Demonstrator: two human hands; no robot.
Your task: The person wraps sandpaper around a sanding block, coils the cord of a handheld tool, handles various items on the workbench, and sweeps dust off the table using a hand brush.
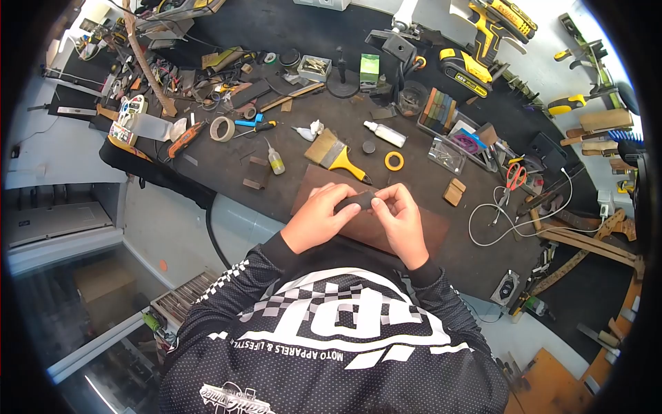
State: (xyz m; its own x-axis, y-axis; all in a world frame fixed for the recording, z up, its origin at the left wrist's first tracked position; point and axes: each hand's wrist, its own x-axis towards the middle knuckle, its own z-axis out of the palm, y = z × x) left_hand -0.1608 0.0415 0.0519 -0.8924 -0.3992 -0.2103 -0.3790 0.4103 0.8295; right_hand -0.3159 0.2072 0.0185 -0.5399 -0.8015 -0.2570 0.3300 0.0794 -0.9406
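Left hand [318,215] and right hand [398,219] pinch a small dark elongated piece [356,201], its long axis aimed just before three o'clock, over a brown rectangular sheet [433,229], flat dark bench top [422,179] spreading beyond its far edge at two.

Dark piece [356,202], reddish-brown board [424,226], grey-black desk [231,172], yellow-handled brush [338,158], yellow ring [387,161], green box [369,69], black shirt [303,372] with white-and-grey checks
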